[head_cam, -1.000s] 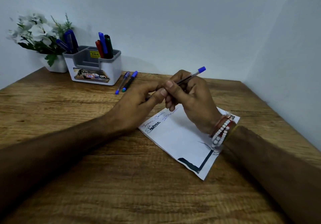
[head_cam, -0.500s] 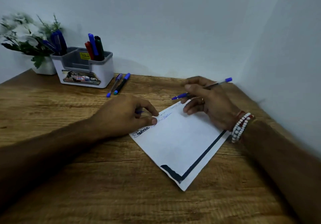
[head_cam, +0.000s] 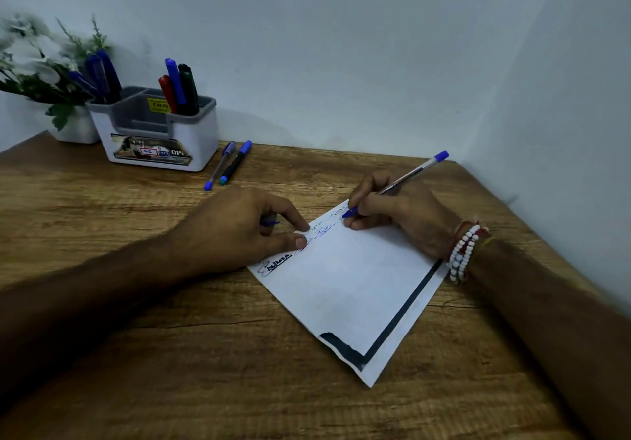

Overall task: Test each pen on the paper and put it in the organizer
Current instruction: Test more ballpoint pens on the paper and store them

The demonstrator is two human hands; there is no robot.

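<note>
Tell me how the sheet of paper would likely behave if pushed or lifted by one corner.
Probably slides easily: the paper lies flat on the wooden table, and the left hand, holding a blue cap, presses its edge while the right hand writes with the pen. Likely floppy and light: a single thin sheet that would droop if lifted.

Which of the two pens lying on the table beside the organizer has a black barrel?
The right pen, blue-capped with a teal end; the left pen has a pale barrel.
</note>
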